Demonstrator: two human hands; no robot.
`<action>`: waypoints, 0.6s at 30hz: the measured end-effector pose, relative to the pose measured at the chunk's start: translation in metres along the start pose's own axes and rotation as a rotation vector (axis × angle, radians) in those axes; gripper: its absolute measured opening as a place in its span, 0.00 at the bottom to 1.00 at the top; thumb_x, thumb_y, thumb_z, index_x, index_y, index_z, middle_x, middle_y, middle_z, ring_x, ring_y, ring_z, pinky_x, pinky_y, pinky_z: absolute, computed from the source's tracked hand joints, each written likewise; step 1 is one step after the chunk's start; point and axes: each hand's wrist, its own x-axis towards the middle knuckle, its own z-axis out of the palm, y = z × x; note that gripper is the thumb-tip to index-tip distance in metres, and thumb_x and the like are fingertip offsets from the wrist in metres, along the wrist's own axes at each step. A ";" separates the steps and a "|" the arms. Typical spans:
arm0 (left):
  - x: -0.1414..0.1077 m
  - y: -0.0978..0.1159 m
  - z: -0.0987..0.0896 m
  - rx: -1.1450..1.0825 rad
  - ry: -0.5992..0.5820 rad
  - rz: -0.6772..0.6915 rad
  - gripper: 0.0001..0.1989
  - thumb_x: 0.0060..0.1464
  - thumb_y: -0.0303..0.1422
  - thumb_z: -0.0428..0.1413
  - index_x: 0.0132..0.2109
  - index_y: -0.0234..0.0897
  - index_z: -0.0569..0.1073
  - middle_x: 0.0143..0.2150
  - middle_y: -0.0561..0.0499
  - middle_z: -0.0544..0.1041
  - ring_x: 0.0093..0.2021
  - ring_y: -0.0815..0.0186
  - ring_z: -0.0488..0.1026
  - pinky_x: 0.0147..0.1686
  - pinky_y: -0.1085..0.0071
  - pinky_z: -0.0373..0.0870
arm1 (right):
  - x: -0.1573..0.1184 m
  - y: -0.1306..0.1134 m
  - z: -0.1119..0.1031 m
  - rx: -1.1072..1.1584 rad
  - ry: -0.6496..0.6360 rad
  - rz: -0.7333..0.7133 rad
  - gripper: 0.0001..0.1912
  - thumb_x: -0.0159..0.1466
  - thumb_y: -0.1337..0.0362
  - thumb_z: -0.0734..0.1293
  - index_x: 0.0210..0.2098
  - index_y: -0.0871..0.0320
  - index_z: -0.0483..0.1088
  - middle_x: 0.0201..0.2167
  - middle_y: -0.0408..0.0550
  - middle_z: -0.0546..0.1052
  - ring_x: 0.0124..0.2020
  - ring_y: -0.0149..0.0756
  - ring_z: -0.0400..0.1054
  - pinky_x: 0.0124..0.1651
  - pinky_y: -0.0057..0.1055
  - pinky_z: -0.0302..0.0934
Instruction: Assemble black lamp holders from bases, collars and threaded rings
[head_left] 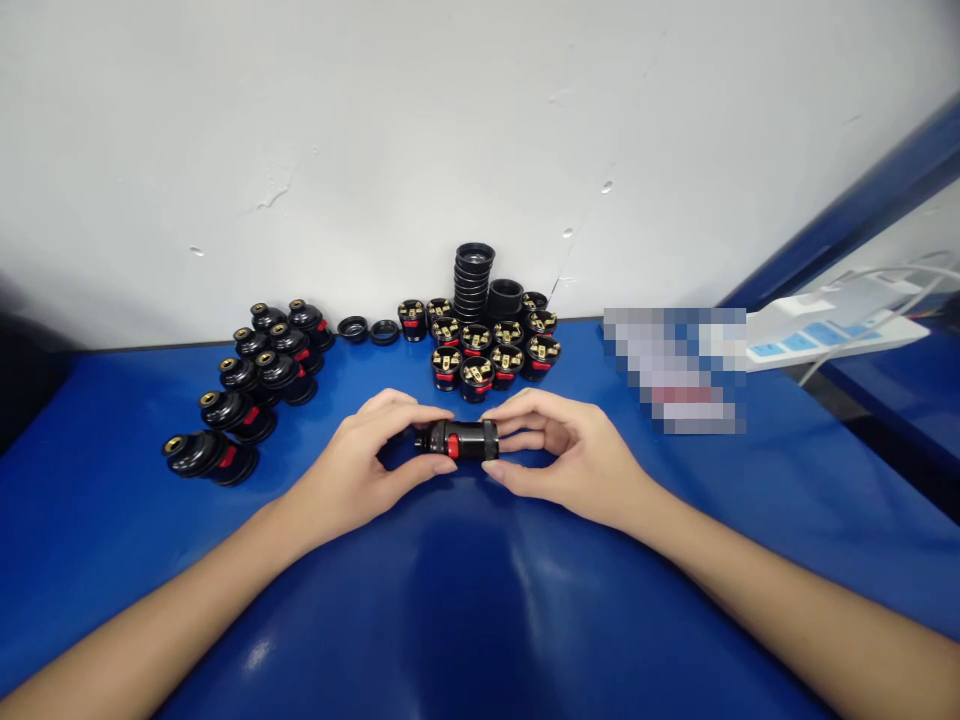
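A black lamp socket (470, 441) with a red switch lies on its side between my two hands, its narrow capped end pointing left. My left hand (375, 450) pinches the cap half between thumb and fingers. At the other end, the thumb and forefinger of my right hand (574, 450) close on a black ring (490, 440) around the socket's rim. Behind my hands stand several open socket bodies (476, 375) with brass contacts and red switches. A tall stack of black rings (474, 280) rises behind them.
Several capped sockets (214, 455) lie in slanting rows at the left of the blue table (337, 620). Two loose black rings (385, 332) rest near the white wall (420, 130). On the right are a pixelated item (675, 370) and a white power strip (832, 340) with cables.
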 end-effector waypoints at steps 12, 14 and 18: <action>0.000 0.002 0.000 -0.009 -0.012 -0.005 0.14 0.70 0.37 0.65 0.60 0.44 0.79 0.51 0.49 0.85 0.52 0.60 0.80 0.56 0.62 0.76 | 0.001 0.001 0.001 0.021 0.000 -0.010 0.19 0.58 0.67 0.84 0.47 0.56 0.81 0.43 0.48 0.87 0.44 0.43 0.87 0.54 0.42 0.85; 0.001 0.002 0.000 -0.021 0.023 0.051 0.21 0.64 0.37 0.70 0.61 0.44 0.77 0.55 0.48 0.84 0.55 0.59 0.79 0.59 0.62 0.75 | 0.001 0.001 0.000 0.015 0.003 -0.004 0.19 0.58 0.66 0.84 0.47 0.56 0.81 0.42 0.47 0.87 0.43 0.42 0.88 0.53 0.40 0.85; 0.000 0.002 0.000 0.003 0.010 0.008 0.27 0.66 0.41 0.69 0.67 0.44 0.74 0.56 0.46 0.84 0.55 0.58 0.79 0.57 0.60 0.76 | 0.000 0.001 0.000 0.026 0.005 -0.011 0.19 0.58 0.67 0.84 0.47 0.57 0.82 0.42 0.47 0.87 0.44 0.42 0.88 0.54 0.38 0.85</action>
